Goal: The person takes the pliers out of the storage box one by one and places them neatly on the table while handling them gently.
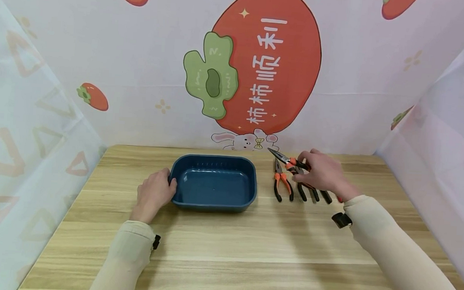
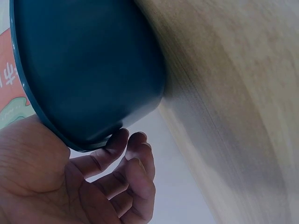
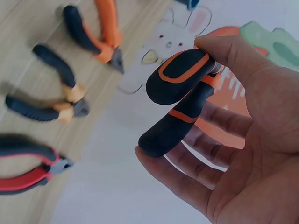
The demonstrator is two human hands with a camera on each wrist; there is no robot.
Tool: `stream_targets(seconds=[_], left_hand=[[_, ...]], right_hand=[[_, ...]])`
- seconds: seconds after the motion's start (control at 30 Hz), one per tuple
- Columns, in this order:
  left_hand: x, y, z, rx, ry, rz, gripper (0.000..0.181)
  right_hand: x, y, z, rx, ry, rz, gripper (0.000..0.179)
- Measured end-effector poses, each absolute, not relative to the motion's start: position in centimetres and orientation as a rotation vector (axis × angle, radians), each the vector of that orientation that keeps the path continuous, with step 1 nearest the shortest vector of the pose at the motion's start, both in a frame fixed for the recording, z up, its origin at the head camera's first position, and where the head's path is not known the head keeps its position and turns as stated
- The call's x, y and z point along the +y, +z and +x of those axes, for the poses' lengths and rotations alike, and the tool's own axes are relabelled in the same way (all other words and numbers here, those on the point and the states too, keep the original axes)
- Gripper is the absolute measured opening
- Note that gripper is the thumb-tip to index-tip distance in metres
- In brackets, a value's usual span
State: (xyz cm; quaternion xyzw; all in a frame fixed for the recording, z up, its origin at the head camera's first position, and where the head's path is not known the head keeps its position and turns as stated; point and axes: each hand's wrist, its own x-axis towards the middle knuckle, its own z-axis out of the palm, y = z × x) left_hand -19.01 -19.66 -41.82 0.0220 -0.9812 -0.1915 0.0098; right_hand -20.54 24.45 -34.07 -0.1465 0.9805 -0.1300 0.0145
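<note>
My left hand (image 1: 155, 191) grips the left rim of a dark blue plastic basin (image 1: 212, 205). In the left wrist view its thumb lies over the rim and the fingers (image 2: 136, 179) curl at the outer wall. Over the tools at the right, my right hand (image 1: 323, 171) holds needle-nose pliers (image 1: 280, 156), jaws pointing up and left. Their black and orange handles (image 3: 180, 77) show between thumb and fingers in the right wrist view. Beneath lie more pliers, partly hidden by the hand; an orange-handled pair (image 1: 281, 178) is nearest the basin.
Red-and-black pliers (image 3: 29, 179) and a pair with black handles and pale orange collars (image 3: 56, 105) lie in the row on the wooden table (image 1: 225, 251). A printed cloth wall (image 1: 141, 68) rises behind the table, with cloth on both sides.
</note>
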Motion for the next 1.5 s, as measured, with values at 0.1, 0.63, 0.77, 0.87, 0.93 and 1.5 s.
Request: stream_targets(seconds=[0.1,0.63,0.77,0.87,0.93,1.5], left_hand=[[-19.6,-41.9,-19.0,-3.062,-0.598,0.068,0.025],[-19.7,-41.8,-18.8,-3.066,-0.609,0.083,0.024],[-19.8,-41.7,-18.7,-3.07,-0.611,0.09,0.024],[-19.8,-41.7,-18.7,-3.071,-0.612,0.091,0.025],[-19.8,-41.7,-18.7,-3.071,-0.611,0.09,0.025],[-19.6,-41.6,-18.9,-3.071,-0.614,0.078,0.025]], right_hand=[[25.6,-34.2,-20.5,3.062,-0.396,-0.424,0.046],[32.8,-35.9,-21.1,2.996,-0.429,-0.195,0.056],[34.6,-36.5,-21.3,2.987,-0.441,-0.127,0.055],[35.7,-36.9,-21.3,2.974,-0.467,-0.091,0.055],[36.3,-37.2,-21.2,2.966,-0.476,-0.069,0.055],[39.3,-40.2,-21.1,2.903,-0.515,0.099,0.046]])
